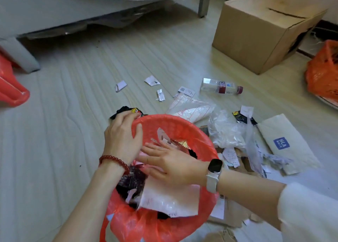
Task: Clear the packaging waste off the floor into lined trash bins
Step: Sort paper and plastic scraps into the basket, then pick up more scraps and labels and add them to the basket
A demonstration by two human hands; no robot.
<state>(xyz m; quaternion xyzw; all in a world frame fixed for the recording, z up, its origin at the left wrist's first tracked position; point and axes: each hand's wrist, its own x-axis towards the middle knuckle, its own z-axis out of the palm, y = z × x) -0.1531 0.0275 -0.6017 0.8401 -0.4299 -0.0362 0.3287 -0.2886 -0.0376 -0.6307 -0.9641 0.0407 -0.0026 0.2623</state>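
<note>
A trash bin lined with a red plastic bag stands on the floor in front of me, full of wrappers and a white mailer bag. My left hand grips the bin's far-left rim, thumb over the red liner. My right hand lies flat with fingers spread over the waste inside the bin. Loose packaging lies to the right: a clear plastic bag, a white HLA paper bag, a bubble mailer, a plastic bottle and small paper scraps.
A cardboard box stands at the back right. A second red-lined bin is at the right edge, and another red bag at the left edge. A bed frame with legs runs along the back. Torn cardboard lies beside the bin.
</note>
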